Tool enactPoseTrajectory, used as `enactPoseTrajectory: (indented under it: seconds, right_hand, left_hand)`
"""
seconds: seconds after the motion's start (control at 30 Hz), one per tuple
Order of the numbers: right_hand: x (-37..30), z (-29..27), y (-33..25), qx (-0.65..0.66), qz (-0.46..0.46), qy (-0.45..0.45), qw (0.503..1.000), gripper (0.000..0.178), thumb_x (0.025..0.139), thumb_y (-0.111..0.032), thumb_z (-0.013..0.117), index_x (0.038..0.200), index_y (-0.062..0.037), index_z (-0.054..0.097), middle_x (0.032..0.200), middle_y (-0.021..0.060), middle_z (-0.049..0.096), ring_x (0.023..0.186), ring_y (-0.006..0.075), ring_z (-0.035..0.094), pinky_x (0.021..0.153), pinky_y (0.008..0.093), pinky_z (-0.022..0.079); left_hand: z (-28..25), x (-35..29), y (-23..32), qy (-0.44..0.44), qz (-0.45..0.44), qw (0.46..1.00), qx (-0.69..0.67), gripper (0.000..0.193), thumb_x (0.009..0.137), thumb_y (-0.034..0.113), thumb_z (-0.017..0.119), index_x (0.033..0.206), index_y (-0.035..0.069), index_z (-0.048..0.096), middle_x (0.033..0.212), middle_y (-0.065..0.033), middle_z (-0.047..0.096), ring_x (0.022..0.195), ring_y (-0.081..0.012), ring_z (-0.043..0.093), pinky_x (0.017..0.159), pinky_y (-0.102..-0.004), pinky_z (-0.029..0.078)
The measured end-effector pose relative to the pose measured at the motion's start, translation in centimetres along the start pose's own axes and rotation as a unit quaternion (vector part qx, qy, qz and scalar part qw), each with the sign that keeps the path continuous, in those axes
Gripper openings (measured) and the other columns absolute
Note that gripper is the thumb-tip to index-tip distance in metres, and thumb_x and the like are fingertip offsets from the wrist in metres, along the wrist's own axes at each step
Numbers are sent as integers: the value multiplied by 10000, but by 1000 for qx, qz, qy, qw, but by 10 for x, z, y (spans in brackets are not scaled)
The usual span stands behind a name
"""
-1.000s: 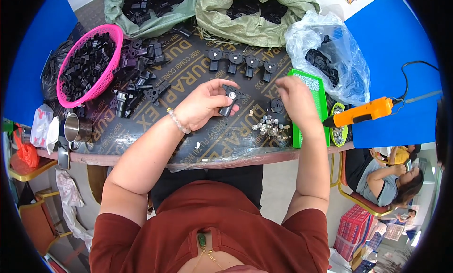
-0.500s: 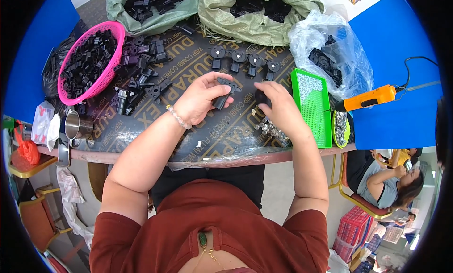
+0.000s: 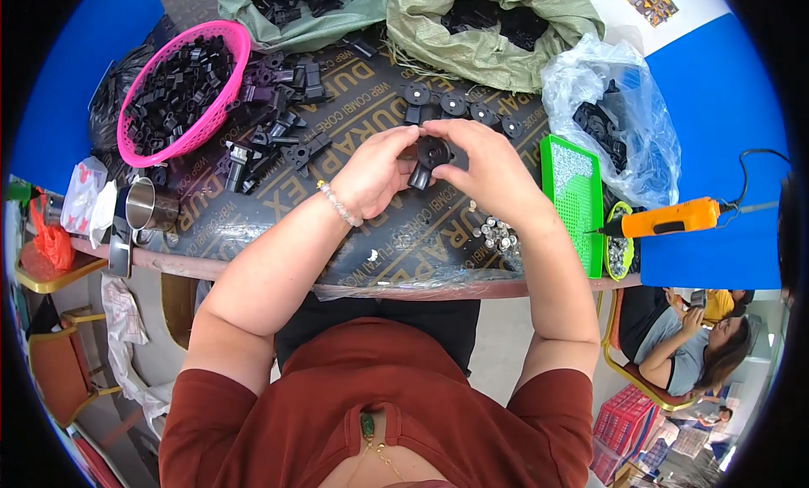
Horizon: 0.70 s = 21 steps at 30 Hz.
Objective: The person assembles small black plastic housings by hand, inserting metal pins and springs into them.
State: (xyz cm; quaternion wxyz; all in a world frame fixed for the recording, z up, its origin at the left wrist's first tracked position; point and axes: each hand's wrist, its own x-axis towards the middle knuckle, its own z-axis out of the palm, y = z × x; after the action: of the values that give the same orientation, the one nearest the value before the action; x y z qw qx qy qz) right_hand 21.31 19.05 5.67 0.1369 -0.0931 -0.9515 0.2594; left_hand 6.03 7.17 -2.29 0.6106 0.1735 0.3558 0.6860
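Note:
Both of my hands meet over the middle of the table at a black plastic part [image 3: 433,153] with a round head and a short stem that slants toward me. My right hand [image 3: 489,163] grips its round head between thumb and fingers. My left hand [image 3: 381,172] closes on the part's other side, its fingertips partly hidden. Just beyond stand several similar black parts [image 3: 453,105] in a row, each with a small pale centre. Small shiny metal pieces [image 3: 499,235] lie loose beside my right forearm.
On the left, a pink basket [image 3: 238,92] holds many black parts, with more heaped [image 3: 282,134] beside it. Green sacks [image 3: 404,33] and a clear bag [image 3: 649,142] line the back. At right are a green tray [image 3: 597,235], an orange electric screwdriver [image 3: 674,217] and a yellow-green dish [image 3: 619,273].
My right hand has brought a round black piece over to the part in my left hand, and the two hands now meet. The whole view has shifted slightly.

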Motion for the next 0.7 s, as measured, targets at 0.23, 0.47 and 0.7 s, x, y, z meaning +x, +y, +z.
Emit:
enactPoseTrajectory:
  seconds: [0.23,0.47,0.7]
  right_hand:
    - [18,-1,0,69,28,5,997,508,748,-28,781,1240,-7,655,1180,192,709,1101,365,682,961,407,544]
    - [64,-1,14,99,25,41,994,561,783,0,778,1326,-18,642,1209,167,717,1067,269,696,944,365,546]
    - [145,40,43,48,-16,40,998,606,778,15,782,1361,-24,621,1233,132,723,1090,246,683,989,347,532]
  left_hand:
    - [5,-4,9,18,50,999,-10,311,1088,248,486,1260,17,603,1168,-104,677,991,-209,684,846,-379,570]
    - [-23,12,37,217,358,738,530,371,1026,190,546,1340,8,620,1259,-153,658,1169,-294,630,1008,-406,493]
    - [-69,10,62,342,252,318,847,316,937,201,553,1165,90,741,1246,-143,674,1347,-318,519,1205,-614,209]
